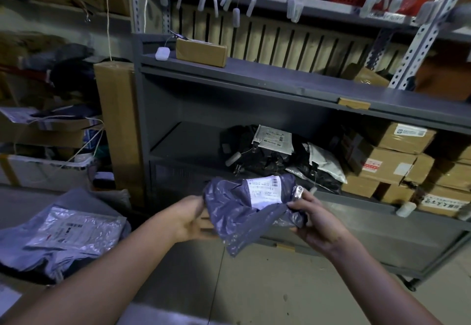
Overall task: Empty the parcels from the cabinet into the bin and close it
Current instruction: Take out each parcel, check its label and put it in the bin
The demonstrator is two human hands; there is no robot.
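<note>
Storeroom racking (418, 31) backed the grey cabinet (254, 80), lower shelf w/ boxes (392, 164) & black bags (260, 156) uncleared, and just in front I held one floppy grey mailer (237, 210), L hand (190, 219) clasping its side, R hand (313, 220) pinching a corner, prob. so it wouldn't sag.

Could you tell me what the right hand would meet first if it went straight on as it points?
The right hand grips the parcel; past it, probably the black bags in the cabinet, though depth is unclear.
</note>
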